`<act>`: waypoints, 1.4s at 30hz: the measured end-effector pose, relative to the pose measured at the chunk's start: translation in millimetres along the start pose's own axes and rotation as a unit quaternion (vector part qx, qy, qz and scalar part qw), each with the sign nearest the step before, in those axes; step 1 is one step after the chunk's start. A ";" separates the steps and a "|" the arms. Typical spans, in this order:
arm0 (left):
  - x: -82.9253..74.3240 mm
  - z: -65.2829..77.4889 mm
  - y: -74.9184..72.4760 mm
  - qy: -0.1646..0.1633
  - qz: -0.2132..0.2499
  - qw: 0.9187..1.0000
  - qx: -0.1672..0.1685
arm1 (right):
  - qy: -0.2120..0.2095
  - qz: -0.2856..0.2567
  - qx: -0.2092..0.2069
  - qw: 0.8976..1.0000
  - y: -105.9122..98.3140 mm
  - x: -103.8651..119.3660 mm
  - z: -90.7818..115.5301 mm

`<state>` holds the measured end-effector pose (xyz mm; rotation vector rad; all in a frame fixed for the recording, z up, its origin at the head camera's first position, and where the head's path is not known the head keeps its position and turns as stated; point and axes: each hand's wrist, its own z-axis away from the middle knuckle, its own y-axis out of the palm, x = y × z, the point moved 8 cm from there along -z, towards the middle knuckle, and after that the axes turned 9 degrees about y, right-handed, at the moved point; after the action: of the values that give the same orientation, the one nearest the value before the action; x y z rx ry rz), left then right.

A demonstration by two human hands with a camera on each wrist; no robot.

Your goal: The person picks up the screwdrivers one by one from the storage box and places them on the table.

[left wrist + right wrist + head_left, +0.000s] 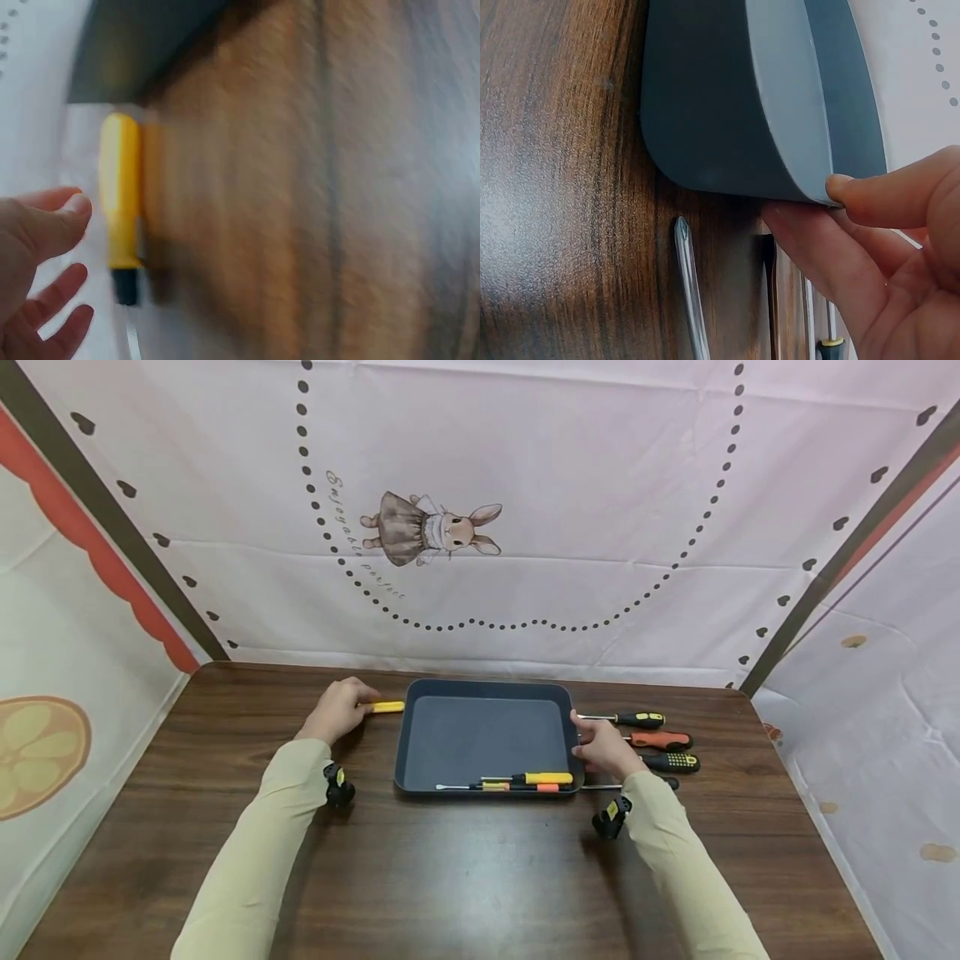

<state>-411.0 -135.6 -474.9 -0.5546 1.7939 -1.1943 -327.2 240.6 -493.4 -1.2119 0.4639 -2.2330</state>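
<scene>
A dark grey tray [480, 727] lies on the table, and my right hand [602, 747] pinches its right rim. In the right wrist view the thumb [877, 199] sits over the rim of the tray [705, 127], with fingers against its outer side. My left hand [341, 708] is by a yellow-handled screwdriver [387, 707] left of the tray. The left wrist view, partly blurred, shows a narrow gap between the left fingertips [79, 206] and the yellow handle [120, 180]. Inside the tray, small screwdrivers [547, 778] lie along the near edge.
Right of the tray lie several larger screwdrivers, including a black-and-yellow one [641, 720], a red-handled one [663, 741] and a black one with yellow dots [672, 763]. A patterned cloth [562, 527] hangs behind the brown wooden table [450, 885].
</scene>
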 end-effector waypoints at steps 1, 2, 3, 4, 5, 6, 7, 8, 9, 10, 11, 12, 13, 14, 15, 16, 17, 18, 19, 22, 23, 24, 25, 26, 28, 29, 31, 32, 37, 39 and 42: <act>-3.8 -0.2 -2.6 -0.001 -0.008 1.000 0.000 | 0.003 -0.003 0.000 1.000 0.0 -0.1 0.0; -8.9 -0.7 -5.6 0.000 -0.015 1.000 -0.001 | 0.006 -0.005 0.000 1.000 0.0 -0.2 -0.1; -15.0 -1.5 -8.5 -0.001 -0.021 1.000 -0.002 | 0.008 -0.010 0.000 1.000 -0.2 -0.4 -0.5; -22.4 -2.7 -11.3 0.001 -0.027 1.000 -0.003 | 0.011 -0.015 0.000 1.000 -0.3 -0.8 -1.1; -30.3 -4.1 -13.9 0.003 -0.033 0.999 -0.005 | 0.013 -0.019 0.000 1.000 -0.3 -0.9 -1.5; -38.8 -5.4 -16.2 0.004 -0.037 0.999 -0.010 | 0.013 -0.023 0.000 1.000 -0.2 -1.1 -2.0; -48.1 -6.7 -18.2 0.007 -0.040 0.999 -0.014 | 0.013 -0.025 0.001 1.000 0.0 -1.3 -2.4; -58.2 -8.1 -19.5 0.011 -0.042 0.999 -0.018 | 0.013 -0.027 0.000 1.000 0.0 -1.5 -2.7; -68.3 -9.3 -19.9 0.014 -0.042 0.999 -0.023 | 0.014 -0.030 -0.001 0.999 0.3 -1.8 -2.9; -78.8 -10.5 -19.5 0.021 -0.040 0.999 -0.026 | 0.014 -0.031 -0.001 0.999 0.5 -1.8 -2.9; -89.3 -11.5 -18.3 0.027 -0.037 0.999 -0.028 | 0.014 -0.028 -0.001 0.999 0.8 -1.8 -2.8; -100.0 -12.4 -16.4 0.035 -0.033 0.998 -0.028 | 0.016 -0.029 -0.002 0.999 0.9 -2.0 -2.8; -110.6 -15.1 -12.8 0.044 -0.028 0.998 -0.027 | 0.017 -0.029 -0.003 0.999 0.1 -2.7 -3.3; -121.0 -17.5 -8.8 0.054 -0.024 0.998 -0.024 | 0.019 -0.029 -0.004 0.999 -0.6 -3.4 -3.9; -130.7 -19.6 -4.5 0.061 -0.018 0.998 -0.022 | 0.019 -0.028 -0.002 0.999 -0.6 -3.7 -4.4; -140.2 -21.6 0.1 0.070 -0.011 0.997 -0.016 | 0.018 -0.027 -0.001 0.999 -0.8 -3.8 -4.7; -149.1 -23.6 5.0 0.076 -0.005 0.997 -0.012 | 0.018 -0.027 -0.001 0.999 -1.2 -3.9 -4.8; -157.4 -25.2 10.4 0.084 0.003 0.996 -0.006 | 0.017 -0.029 0.000 0.999 -1.4 -4.0 -4.9; -165.6 -26.8 16.0 0.091 0.013 0.996 0.001 | 0.015 -0.028 0.001 0.999 -1.2 -3.9 -4.9; -188.2 -30.5 35.8 0.110 0.044 0.993 0.029 | 0.015 -0.031 0.000 0.999 -1.2 -4.6 -4.2; -195.0 -31.7 43.3 0.115 0.055 0.991 0.038 | 0.015 -0.032 -0.001 0.999 -1.2 -4.8 -4.0; -201.6 -32.8 50.8 0.119 0.062 0.990 0.048 | 0.016 -0.032 -0.001 0.999 -1.0 -5.4 -4.5; -208.2 -34.1 58.0 0.122 0.068 0.988 0.058 | 0.017 -0.032 -0.001 0.999 -1.1 -5.9 -4.8; -214.0 -35.5 65.8 0.125 0.071 0.987 0.067 | 0.018 -0.031 -0.002 0.999 -1.5 -6.6 -5.4; -223.1 -37.9 80.8 0.124 0.076 0.985 0.090 | 0.013 -0.031 0.001 0.999 -1.9 -7.8 -8.2; -226.2 -39.2 88.1 0.120 0.076 0.984 0.103 | 0.015 -0.034 0.002 0.999 -1.8 -8.7 -9.8; -231.3 -41.0 100.6 0.112 0.075 0.983 0.127 | 0.011 -0.036 0.007 0.999 -1.8 -10.1 -12.8; -233.1 -41.7 106.6 0.107 0.073 0.982 0.139 | 0.010 -0.038 0.008 0.999 -2.0 -10.6 -13.6; -238.5 -44.9 125.1 0.085 0.057 0.980 0.173 | 0.009 -0.037 0.002 0.999 -3.4 -9.5 -11.8; -239.1 -46.0 129.3 0.078 0.052 0.980 0.177 | 0.012 -0.039 -0.002 0.999 -3.6 -8.3 -9.5; -239.0 -47.1 134.5 0.069 0.055 0.979 0.184 | 0.019 -0.042 -0.003 0.999 -3.0 -6.7 -6.3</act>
<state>-315.9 125.6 -486.8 -0.1589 1.6369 -1.4715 -330.5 247.3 -499.6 -1.2157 0.4415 -2.3309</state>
